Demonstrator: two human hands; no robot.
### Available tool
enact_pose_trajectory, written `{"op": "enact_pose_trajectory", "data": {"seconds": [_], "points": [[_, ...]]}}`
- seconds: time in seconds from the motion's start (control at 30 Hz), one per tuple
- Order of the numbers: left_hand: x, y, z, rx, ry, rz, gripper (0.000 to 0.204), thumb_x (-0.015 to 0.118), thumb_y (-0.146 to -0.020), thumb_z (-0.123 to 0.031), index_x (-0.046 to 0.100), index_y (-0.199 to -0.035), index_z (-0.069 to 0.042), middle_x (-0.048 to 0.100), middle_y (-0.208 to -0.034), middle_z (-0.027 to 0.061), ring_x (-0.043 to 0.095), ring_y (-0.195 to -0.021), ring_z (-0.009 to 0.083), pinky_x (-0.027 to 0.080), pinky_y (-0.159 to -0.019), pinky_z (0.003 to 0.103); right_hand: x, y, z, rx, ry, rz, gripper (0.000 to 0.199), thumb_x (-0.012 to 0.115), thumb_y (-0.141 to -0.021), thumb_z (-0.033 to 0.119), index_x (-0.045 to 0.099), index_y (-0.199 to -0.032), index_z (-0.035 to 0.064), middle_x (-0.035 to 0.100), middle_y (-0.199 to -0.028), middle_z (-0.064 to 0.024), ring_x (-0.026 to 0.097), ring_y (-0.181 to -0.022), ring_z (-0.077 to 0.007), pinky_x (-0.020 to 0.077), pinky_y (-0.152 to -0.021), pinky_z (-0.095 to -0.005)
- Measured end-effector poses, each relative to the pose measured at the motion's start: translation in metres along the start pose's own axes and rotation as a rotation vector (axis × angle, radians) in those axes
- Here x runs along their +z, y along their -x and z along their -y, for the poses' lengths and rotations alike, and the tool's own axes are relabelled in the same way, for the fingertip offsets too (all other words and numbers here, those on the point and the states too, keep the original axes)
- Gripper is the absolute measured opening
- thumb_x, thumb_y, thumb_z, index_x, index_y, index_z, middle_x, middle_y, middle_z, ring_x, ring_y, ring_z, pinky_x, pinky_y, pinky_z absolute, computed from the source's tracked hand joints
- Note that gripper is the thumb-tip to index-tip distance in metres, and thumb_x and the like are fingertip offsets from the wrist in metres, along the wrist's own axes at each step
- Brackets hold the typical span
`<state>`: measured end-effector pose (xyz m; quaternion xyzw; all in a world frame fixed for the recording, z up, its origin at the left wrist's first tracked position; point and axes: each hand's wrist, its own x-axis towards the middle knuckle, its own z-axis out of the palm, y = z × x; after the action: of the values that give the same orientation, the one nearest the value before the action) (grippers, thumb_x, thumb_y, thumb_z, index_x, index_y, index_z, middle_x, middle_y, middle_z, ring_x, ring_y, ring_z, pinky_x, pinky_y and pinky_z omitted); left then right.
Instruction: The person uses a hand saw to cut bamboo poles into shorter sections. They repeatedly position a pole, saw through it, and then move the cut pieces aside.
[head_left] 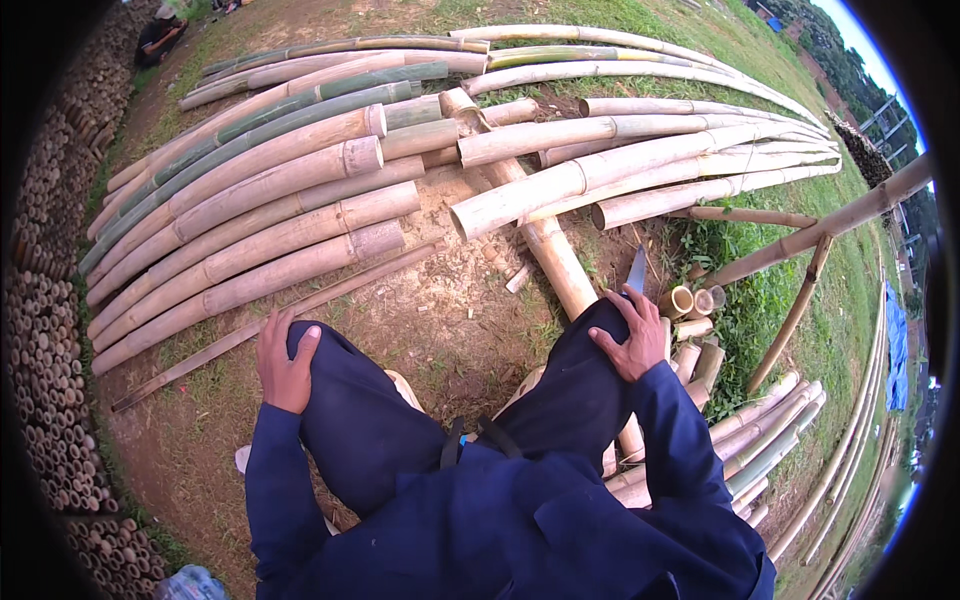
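My left hand lies over my left knee, fingers draped over the dark trousers and thumb apart, holding nothing. On my right knee rests my right hand, its fingers spread and nothing seen in its grasp. Just beyond that hand a metal blade points away from me; its handle is hidden. A thick bamboo pole runs from the far middle toward my right knee and passes beneath it. Cut bamboo poles lie side by side at the left, and more bamboo poles rest across the thick one at the far right.
A thin bamboo strip lies on the ground near my left knee. Short bamboo pieces sit right of my right hand, beside a slanted bamboo rail. Stacked bamboo lines the left side. Another person sits far left.
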<state>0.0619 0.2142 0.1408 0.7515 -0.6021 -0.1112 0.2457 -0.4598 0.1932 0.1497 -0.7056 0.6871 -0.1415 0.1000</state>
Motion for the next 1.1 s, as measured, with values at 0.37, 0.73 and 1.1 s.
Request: {"op": "enact_pose_trajectory", "data": {"seconds": [0.37, 0.73, 1.1], "points": [[0.179, -0.182, -0.175, 0.545, 0.068, 0.21, 0.076, 0.089, -0.074, -0.031, 0.058, -0.138, -0.002, 0.063, -0.134, 0.0199, 0.06, -0.127, 0.0363, 0.047, -0.108, 0.045, -0.022, -0.011, -0.014, 0.193, -0.097, -0.03, 0.05, 0.067, -0.092, 0.046, 0.072, -0.123, 0.0078, 0.069, -0.12, -0.0147, 0.063, -0.12, -0.0355, 0.0479, -0.104, -0.0471], [0.241, -0.208, -0.221, 0.378, -0.314, 0.425, 0.108, 0.095, -0.055, -0.055, 0.053, -0.137, 0.001, 0.062, -0.137, 0.0207, 0.055, -0.133, 0.0358, 0.039, -0.115, 0.048, -0.03, 0.011, -0.024, 0.247, -0.139, -0.124, 0.045, 0.068, -0.092, 0.045, 0.073, -0.119, 0.0095, 0.069, -0.115, -0.015, 0.064, -0.113, -0.0356, 0.0503, -0.098, -0.0469], [0.229, -0.208, -0.224, 0.377, -0.334, 0.464, 0.096, 0.092, -0.056, -0.057, 0.062, -0.128, -0.002, 0.068, -0.127, 0.0188, 0.064, -0.123, 0.0325, 0.044, -0.109, 0.048, -0.033, -0.004, -0.002, 0.262, -0.064, -0.08, 0.047, 0.068, -0.091, 0.047, 0.073, -0.119, 0.0086, 0.07, -0.117, -0.0102, 0.063, -0.117, -0.0311, 0.0464, -0.102, -0.0458]]}}
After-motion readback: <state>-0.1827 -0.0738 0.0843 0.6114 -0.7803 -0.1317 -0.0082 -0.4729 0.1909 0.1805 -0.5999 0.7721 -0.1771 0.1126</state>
